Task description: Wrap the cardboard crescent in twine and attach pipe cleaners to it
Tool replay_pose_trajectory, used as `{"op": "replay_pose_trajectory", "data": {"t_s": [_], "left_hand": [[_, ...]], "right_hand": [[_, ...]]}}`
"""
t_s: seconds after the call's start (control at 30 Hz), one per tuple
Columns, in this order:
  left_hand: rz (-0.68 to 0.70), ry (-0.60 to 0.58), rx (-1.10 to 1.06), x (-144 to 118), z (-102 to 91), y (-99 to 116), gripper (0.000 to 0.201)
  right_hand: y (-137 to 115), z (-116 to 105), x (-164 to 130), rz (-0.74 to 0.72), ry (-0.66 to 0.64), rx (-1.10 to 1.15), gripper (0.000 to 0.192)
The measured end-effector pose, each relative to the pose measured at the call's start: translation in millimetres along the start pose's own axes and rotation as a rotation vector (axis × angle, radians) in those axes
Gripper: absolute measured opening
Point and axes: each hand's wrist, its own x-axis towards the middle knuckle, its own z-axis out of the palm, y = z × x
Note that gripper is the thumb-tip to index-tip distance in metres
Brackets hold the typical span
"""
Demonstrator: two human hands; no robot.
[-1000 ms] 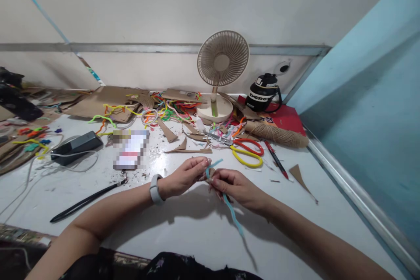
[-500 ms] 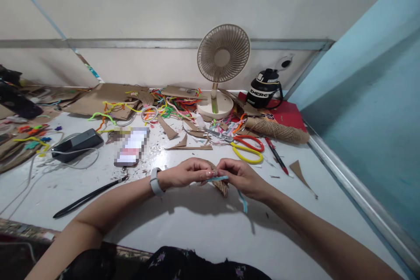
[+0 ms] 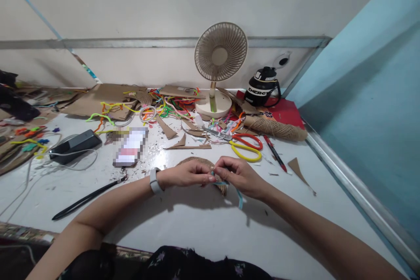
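Note:
A curved, twine-wrapped brown piece (image 3: 223, 190) is between my hands, just above the white table. Its middle is mostly covered by my left hand (image 3: 193, 174), whose thumb and fingers are closed on it. A light-blue pipe cleaner (image 3: 240, 200) crosses the front of the piece. My right hand (image 3: 241, 176) pinches this pipe cleaner close to the left fingertips, and one end hangs below the right fingers. The exact hold at the fingertips is partly hidden.
Behind my hands lie scissors (image 3: 247, 151), cardboard scraps (image 3: 166, 127) and a twine roll (image 3: 278, 129). A fan (image 3: 220, 54) and a black jug (image 3: 260, 87) stand farther back. Left are a phone (image 3: 131, 146) and a black power bank (image 3: 76, 145) with a cable.
The fingertips have shifted, and a bit of the light-blue pipe cleaner now stands upright between them. More of the twine-wrapped piece shows above my left hand. The view has moved slightly.

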Motion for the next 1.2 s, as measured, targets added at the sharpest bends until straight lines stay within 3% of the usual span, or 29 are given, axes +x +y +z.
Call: {"op": "replay_pose_trajectory", "data": {"t_s": [0.17,0.47,0.87,1.0,1.07,1.2], "left_hand": [[0.028,0.128,-0.095,-0.8,1.5,-0.8,0.057],[-0.053,0.055,-0.34,-0.7,3.5,-5.6,0.043],[-0.086,0.08,-0.21,0.4,6.6,-9.4,0.052],[-0.062,0.113,-0.197,-0.3,7.3,-8.0,0.052],[-0.031,0.156,-0.206,-0.3,8.3,-5.7,0.051],[-0.018,0.196,-0.265,0.9,10.7,-2.9,0.049]], "right_hand": [[0.8,-7.5,1.5,-0.165,0.075,-0.193,0.033],[7.1,-16.8,4.0,-0.462,0.094,-0.379,0.022],[10.9,-12.7,3.5,-0.668,0.106,-0.589,0.018],[-3.8,-7.1,-2.1,-0.737,0.217,-0.667,0.01],[-20.6,-5.9,-15.1,-0.75,0.285,-0.609,0.027],[-53.1,-12.0,-59.9,-0.694,0.091,-0.249,0.069]]}}
